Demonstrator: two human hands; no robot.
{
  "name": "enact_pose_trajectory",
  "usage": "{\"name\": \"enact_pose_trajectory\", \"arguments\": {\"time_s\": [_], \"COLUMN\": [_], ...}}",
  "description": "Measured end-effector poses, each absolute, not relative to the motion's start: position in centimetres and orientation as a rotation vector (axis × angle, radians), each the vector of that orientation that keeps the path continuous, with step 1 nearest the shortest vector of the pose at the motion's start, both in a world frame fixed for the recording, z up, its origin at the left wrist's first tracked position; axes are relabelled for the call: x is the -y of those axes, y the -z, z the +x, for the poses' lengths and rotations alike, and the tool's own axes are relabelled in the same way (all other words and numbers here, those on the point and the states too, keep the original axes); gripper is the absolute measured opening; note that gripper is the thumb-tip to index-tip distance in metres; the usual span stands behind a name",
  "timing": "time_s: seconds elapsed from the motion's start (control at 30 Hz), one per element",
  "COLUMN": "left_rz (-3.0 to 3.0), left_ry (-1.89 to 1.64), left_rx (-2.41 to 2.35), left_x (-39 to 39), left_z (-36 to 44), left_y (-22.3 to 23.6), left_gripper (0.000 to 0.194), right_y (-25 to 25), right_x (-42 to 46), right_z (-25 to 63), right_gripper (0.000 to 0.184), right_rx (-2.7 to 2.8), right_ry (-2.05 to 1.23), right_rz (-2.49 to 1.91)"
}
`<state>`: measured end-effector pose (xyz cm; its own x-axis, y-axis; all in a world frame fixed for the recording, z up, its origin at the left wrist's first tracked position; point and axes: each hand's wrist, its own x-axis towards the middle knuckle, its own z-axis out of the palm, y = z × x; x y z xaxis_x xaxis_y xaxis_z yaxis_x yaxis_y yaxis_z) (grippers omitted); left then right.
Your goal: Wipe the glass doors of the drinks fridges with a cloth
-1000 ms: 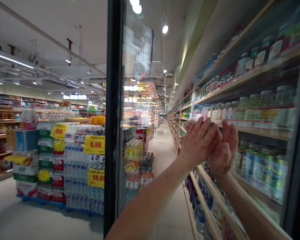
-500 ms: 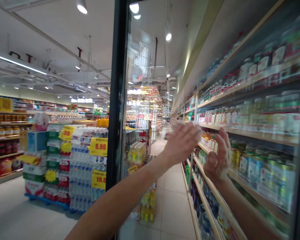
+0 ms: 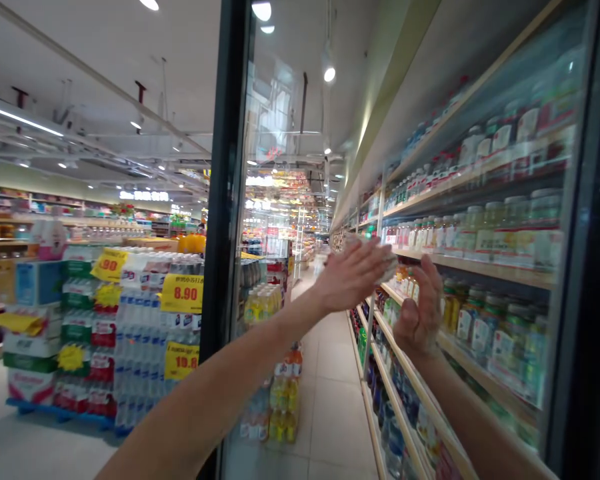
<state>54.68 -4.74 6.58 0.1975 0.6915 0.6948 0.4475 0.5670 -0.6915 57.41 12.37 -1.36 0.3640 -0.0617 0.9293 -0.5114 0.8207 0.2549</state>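
Note:
My left hand (image 3: 356, 277) reaches across from the lower left, its back toward me and its fingers stretched out toward the glass door (image 3: 280, 73). A thin whitish cloth (image 3: 390, 265) shows at the fingertips, mostly hidden under the hand and slightly blurred. My right hand (image 3: 421, 307) is raised just to the right, fingers bent upward and thumb apart. Nothing shows in the right hand. Whether it touches the glass or lies on its other side, I cannot tell.
Dark door frame posts (image 3: 225, 200) border the glass. Shelves of bottles (image 3: 500, 227) run along the right. Stacked drink packs (image 3: 140, 347) with yellow price signs (image 3: 183, 293) stand at left on a blue pallet (image 3: 65, 413). A tiled aisle (image 3: 330, 393) recedes behind the glass.
The whole view has shifted, so the door, the shelves and both hands sit further left in the picture. Both hands keep nearly the same pose; the left is less blurred.

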Motion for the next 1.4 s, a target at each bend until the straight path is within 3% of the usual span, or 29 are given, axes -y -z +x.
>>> {"name": "enact_pose_trajectory", "arguments": {"time_s": [0.2,0.3,0.43,0.5,0.63,0.7,0.83,0.9,1.0,1.1,1.27,1.4], "left_rz": [-0.445,-0.69,-1.321,-1.191,-0.462,-0.518,-1.111,-1.011,-0.507,-0.482,-1.206,-0.66], "left_ry": [0.376,0.164,-0.483,-0.392,0.193,0.145,-0.33,-0.243,0.179,0.175,-0.458,0.088], "left_rx": [1.434,1.441,1.378,1.466,1.565,1.552,1.492,1.542,1.593,1.576,1.406,1.419], "left_x": [9.0,5.8,3.3,4.7,7.0,5.9,4.3,5.6,8.6,9.3,9.6,12.0], "left_z": [52.6,53.4,55.0,55.0,54.7,54.8,55.1,55.0,54.6,54.7,54.7,53.4], "left_y": [-12.5,-9.3,-6.3,-8.7,-13.7,-13.2,-10.7,-12.0,-14.4,-11.7,-3.9,-5.2], "left_gripper": [0.043,0.042,0.04,0.043,0.047,0.048,0.043,0.044,0.048,0.048,0.048,0.048], "right_y": [1.4,1.4,1.3,1.3,1.2,1.2,1.3,1.2,1.1,1.1,1.2,1.3], "right_x": [-12.3,-12.3,-12.3,-12.2,-12.1,-12.0,-12.1,-12.1,-12.1,-12.2,-12.3,-12.2], "right_z": [57.5,57.5,57.5,57.6,57.5,57.6,57.8,57.9,58.0,57.9,57.7,57.5], "right_gripper": [0.052,0.052,0.051,0.05,0.051,0.05,0.049,0.047,0.045,0.046,0.047,0.045], "right_rx": [1.216,1.21,1.232,1.239,1.231,1.223,1.225,1.237,1.231,1.221,1.277,1.341], "right_ry": [-0.292,-0.292,-0.292,-0.291,-0.261,-0.257,-0.267,-0.256,-0.246,-0.246,-0.168,-0.118], "right_rz": [0.551,0.548,0.539,0.53,0.54,0.551,0.55,0.556,0.565,0.563,0.493,0.391]}}
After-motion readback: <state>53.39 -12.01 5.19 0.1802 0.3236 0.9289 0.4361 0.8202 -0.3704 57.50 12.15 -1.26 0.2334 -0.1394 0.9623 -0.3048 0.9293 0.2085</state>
